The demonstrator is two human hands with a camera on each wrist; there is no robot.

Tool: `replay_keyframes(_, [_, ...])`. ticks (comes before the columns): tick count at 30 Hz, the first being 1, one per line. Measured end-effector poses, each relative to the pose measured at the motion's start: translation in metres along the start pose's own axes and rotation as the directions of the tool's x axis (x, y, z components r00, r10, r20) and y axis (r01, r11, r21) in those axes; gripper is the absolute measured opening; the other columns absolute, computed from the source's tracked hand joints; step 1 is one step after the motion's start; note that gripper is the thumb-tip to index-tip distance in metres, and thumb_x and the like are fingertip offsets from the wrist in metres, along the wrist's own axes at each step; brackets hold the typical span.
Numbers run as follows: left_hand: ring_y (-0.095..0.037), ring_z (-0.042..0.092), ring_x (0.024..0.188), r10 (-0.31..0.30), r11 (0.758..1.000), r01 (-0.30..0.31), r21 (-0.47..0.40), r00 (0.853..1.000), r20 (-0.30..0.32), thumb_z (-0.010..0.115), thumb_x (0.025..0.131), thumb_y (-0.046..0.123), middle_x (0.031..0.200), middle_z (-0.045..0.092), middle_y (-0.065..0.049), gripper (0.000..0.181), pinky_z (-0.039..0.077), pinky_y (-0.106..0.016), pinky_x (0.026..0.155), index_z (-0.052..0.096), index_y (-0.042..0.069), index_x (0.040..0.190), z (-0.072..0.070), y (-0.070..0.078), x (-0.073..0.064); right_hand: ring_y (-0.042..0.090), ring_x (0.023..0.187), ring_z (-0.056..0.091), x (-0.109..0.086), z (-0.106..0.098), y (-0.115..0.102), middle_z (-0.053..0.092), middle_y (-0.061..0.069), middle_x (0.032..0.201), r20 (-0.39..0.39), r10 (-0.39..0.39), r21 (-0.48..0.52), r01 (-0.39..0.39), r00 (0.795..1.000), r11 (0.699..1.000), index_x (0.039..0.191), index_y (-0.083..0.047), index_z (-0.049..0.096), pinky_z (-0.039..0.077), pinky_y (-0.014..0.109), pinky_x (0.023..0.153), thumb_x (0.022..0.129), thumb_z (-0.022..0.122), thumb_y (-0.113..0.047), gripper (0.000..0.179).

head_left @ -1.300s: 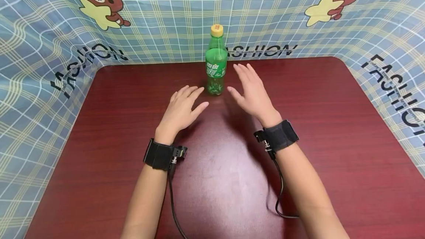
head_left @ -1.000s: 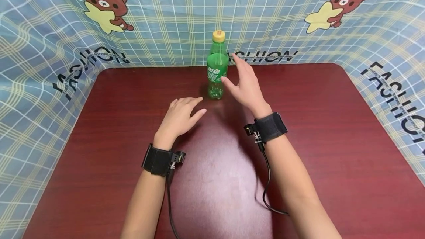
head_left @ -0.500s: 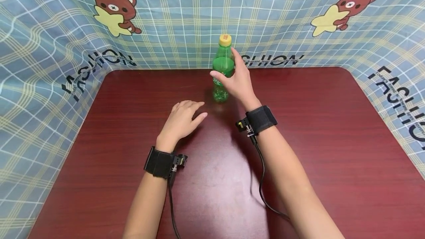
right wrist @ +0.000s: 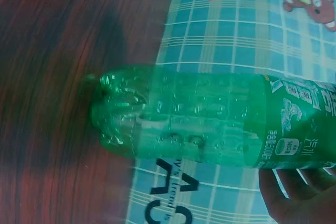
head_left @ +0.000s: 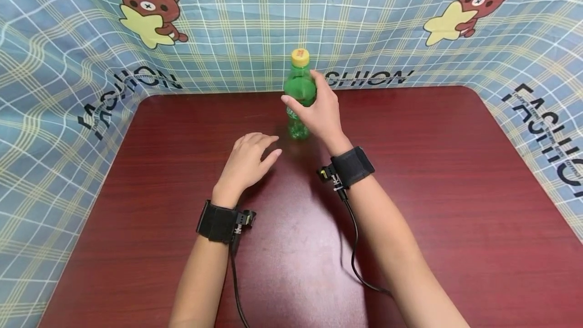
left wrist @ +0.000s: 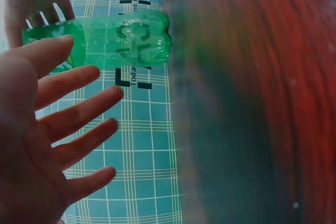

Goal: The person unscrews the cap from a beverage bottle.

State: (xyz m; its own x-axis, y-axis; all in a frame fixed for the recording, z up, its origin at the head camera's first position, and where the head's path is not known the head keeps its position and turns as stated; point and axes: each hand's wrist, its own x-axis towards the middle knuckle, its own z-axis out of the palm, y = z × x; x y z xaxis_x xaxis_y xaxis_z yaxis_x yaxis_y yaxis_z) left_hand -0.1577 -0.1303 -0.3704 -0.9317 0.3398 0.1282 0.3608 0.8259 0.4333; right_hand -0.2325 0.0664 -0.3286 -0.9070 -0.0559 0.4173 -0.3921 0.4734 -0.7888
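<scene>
A green soda bottle [head_left: 299, 87] with a yellow cap stands upright near the back of the table. My right hand [head_left: 322, 113] grips it around the label, thumb across the front and fingers on the far side. Fingertips [right wrist: 275, 192] of that hand lie against the label in the right wrist view. The bottle's clear lower part [right wrist: 199, 119] shows there; whether its base touches the table I cannot tell. My left hand [head_left: 248, 161] is left of the bottle and nearer, holding nothing. Its fingers [left wrist: 84, 111] are spread in the left wrist view, apart from the bottle.
The dark red wooden table [head_left: 455, 191] meets a blue plaid cloth [head_left: 237, 24] printed with bears and lettering at the back and sides. Black wrist straps [head_left: 352, 167] carry small cameras, with cables [head_left: 355, 247] trailing over the table.
My right hand has moved left to the bottle and closed around it. The bottle has shifted slightly toward me against the backdrop. My left hand has stayed almost in place.
</scene>
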Motion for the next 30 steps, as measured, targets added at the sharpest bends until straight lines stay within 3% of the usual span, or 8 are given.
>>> replay_keyframes(5, [-0.038,0.047,0.145,0.014,0.999,-0.019,-0.039,0.994,-0.111,0.058,0.107,0.03,0.145,0.062,-0.018,0.047,0.034,-0.06,0.12,0.059,0.007,0.148,-0.002,-0.001,0.001,0.029,0.107,0.067,-0.013,-0.01,-0.005,0.068,0.018,0.122,-0.005,-0.024,0.029,0.024,1.0,0.999,0.145,-0.003,0.052,0.056,0.043,0.091,0.088,0.085,-0.028,0.07])
replay_keyframes(10, [-0.037,0.049,0.143,0.019,0.984,-0.06,-0.166,0.971,-0.24,0.057,0.108,0.027,0.144,0.062,-0.018,0.049,0.036,-0.058,0.119,0.054,0.005,0.152,-0.003,0.0,0.003,0.026,0.104,0.068,-0.024,-0.021,-0.011,0.069,0.017,0.121,0.01,-0.007,0.077,0.007,1.0,0.997,0.147,-0.004,0.051,0.056,0.041,0.089,0.089,0.084,-0.027,0.07])
replay_keyframes(13, [-0.035,0.05,0.142,0.003,0.943,-0.108,-0.314,0.949,-0.317,0.053,0.109,0.023,0.144,0.062,-0.018,0.051,0.036,-0.055,0.119,0.046,0.004,0.156,-0.001,0.004,0.006,0.025,0.104,0.068,-0.028,-0.027,-0.016,0.069,0.016,0.122,0.026,0.026,0.131,-0.029,0.999,0.991,0.146,-0.005,0.052,0.056,0.039,0.089,0.09,0.083,-0.025,0.068])
replay_keyframes(15, [-0.034,0.052,0.141,-0.009,0.897,-0.151,-0.415,0.934,-0.357,0.049,0.11,0.021,0.143,0.062,-0.019,0.051,0.038,-0.054,0.118,0.043,0.002,0.157,0.001,0.008,0.009,0.025,0.105,0.068,-0.03,-0.03,-0.017,0.068,0.016,0.124,0.041,0.047,0.166,-0.053,0.998,0.985,0.145,-0.004,0.052,0.055,0.037,0.09,0.09,0.082,-0.023,0.065])
replay_keyframes(18, [-0.035,0.055,0.137,-0.013,0.837,-0.203,-0.507,0.921,-0.39,0.04,0.114,0.035,0.144,0.06,-0.022,0.056,0.042,-0.053,0.115,0.041,-0.001,0.157,0.005,0.015,0.015,0.023,0.104,0.067,-0.033,-0.032,-0.018,0.067,0.015,0.127,0.076,0.074,0.231,-0.09,0.994,0.969,0.144,-0.003,0.052,0.055,0.034,0.089,0.091,0.08,-0.02,0.062])
replay_keyframes(24, [-0.037,0.052,0.14,-0.042,0.729,-0.204,-0.653,0.939,-0.34,0.015,0.095,0.081,0.148,0.056,-0.025,0.106,0.043,-0.057,0.111,0.038,-0.001,0.158,0.014,0.027,0.023,0.015,0.103,0.067,-0.039,-0.031,-0.014,0.067,0.018,0.132,0.134,0.119,0.377,-0.162,0.984,0.912,0.144,-0.001,0.052,0.056,0.031,0.091,0.094,0.074,-0.015,0.056])
replay_keyframes(27, [-0.037,0.047,0.145,-0.041,0.707,-0.177,-0.685,0.957,-0.289,0.018,0.09,0.086,0.151,0.052,-0.026,0.113,0.04,-0.057,0.116,0.036,-0.001,0.159,0.018,0.029,0.023,0.011,0.103,0.067,-0.043,-0.031,-0.012,0.066,0.018,0.133,0.145,0.142,0.41,-0.19,0.979,0.892,0.144,-0.001,0.052,0.055,0.03,0.092,0.095,0.072,-0.015,0.055])
replay_keyframes(30, [-0.037,0.044,0.147,-0.019,0.697,-0.151,-0.701,0.973,-0.228,0.03,0.086,0.091,0.156,0.046,-0.025,0.119,0.038,-0.056,0.118,0.029,0.0,0.162,0.021,0.028,0.022,0.011,0.103,0.067,-0.046,-0.032,-0.012,0.066,0.017,0.132,0.157,0.16,0.441,-0.214,0.975,0.871,0.145,-0.003,0.052,0.055,0.03,0.091,0.096,0.07,-0.017,0.054])
